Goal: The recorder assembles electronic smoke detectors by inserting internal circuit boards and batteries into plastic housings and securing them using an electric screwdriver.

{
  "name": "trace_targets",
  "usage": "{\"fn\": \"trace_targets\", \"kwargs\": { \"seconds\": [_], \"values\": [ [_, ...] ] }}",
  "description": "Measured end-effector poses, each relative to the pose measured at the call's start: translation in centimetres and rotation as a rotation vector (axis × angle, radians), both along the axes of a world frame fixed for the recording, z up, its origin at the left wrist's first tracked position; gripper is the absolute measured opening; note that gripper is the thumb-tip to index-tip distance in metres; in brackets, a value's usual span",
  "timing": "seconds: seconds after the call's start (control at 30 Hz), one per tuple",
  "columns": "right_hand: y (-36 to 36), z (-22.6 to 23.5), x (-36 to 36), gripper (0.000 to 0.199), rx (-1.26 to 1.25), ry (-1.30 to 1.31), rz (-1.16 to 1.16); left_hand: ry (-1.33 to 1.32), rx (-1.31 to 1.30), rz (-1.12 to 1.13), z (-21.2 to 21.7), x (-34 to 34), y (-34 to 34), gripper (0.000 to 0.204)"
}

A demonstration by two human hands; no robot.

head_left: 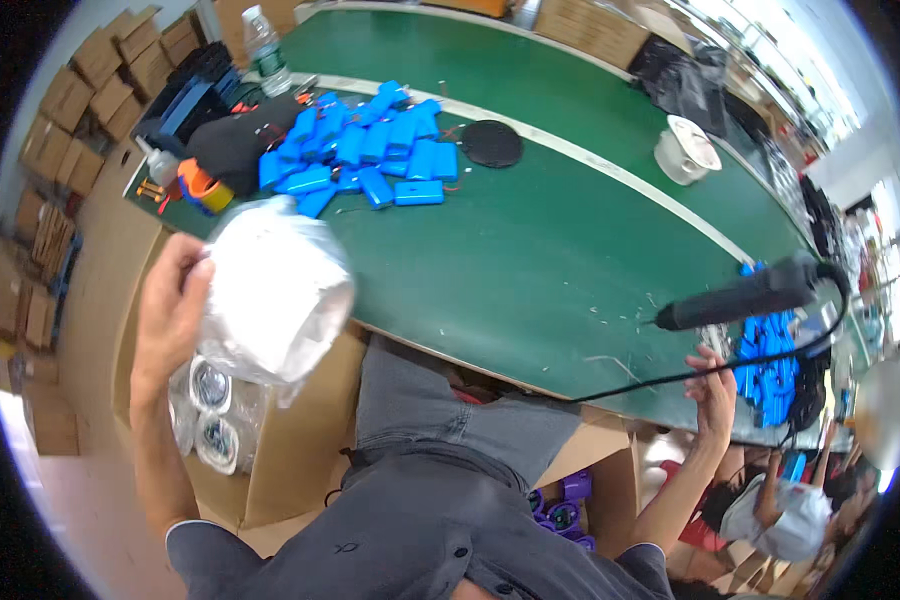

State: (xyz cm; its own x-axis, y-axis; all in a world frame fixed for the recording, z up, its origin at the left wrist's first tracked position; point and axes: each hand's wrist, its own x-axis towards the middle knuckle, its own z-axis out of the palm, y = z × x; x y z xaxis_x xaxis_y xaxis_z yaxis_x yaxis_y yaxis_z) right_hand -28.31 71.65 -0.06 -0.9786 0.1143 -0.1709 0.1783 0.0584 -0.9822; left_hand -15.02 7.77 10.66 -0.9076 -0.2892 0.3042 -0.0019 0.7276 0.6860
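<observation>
My left hand (175, 305) grips a white, rounded object in a transparent plastic bag (270, 285), raised over the near left edge of the green workbench (540, 250). What kind of object is inside the bag I cannot make out. Fingers apart and holding nothing, my right hand (712, 395) is by the bench's near right edge. Just above it hangs a dark electric screwdriver (740, 293) on a black cord, its tip pointing left. Below my left hand, an open cardboard box (305, 440) contains several bagged white round units (213, 385).
Blue wrapped battery packs (370, 140) lie heaped at the back left, beside a black round disc (492, 143). More blue packs (767, 370) are at the right. A water bottle (265, 50), orange tape roll (202, 186) and white tub (686, 152) stand around. Another person (785, 515) sits lower right.
</observation>
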Motion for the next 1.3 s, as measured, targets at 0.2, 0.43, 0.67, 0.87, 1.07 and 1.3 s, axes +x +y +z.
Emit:
{"fn": "trace_targets", "kwargs": {
  "seconds": [0.2,0.43,0.67,0.87,1.07,1.3],
  "values": [
    [-3.8,2.6,-1.6,0.036,0.070,0.046,0.167,0.012,-0.093,-0.512,1.6,-13.8,11.6,0.011],
    [-15.4,4.2,-9.0,0.052,-0.196,-0.083,0.527,0.413,-0.750,-0.840,-1.2,-19.1,18.9,0.016],
    [-20.7,3.7,-12.4,0.027,0.114,-0.130,0.590,0.568,-0.905,-0.928,-5.3,-16.5,21.6,0.022],
    [-20.7,3.1,-12.7,0.015,0.598,0.437,0.278,0.644,-0.666,-0.883,-8.4,-12.7,21.4,0.022],
    [-18.5,3.9,-14.2,0.017,-0.422,0.410,0.331,0.412,0.148,-0.183,-10.1,-12.2,16.8,0.023],
    [-18.4,8.7,-17.3,0.022,-1.115,0.174,0.616,-0.008,0.509,-0.236,-11.7,-14.9,16.3,0.031]
  ]
}}
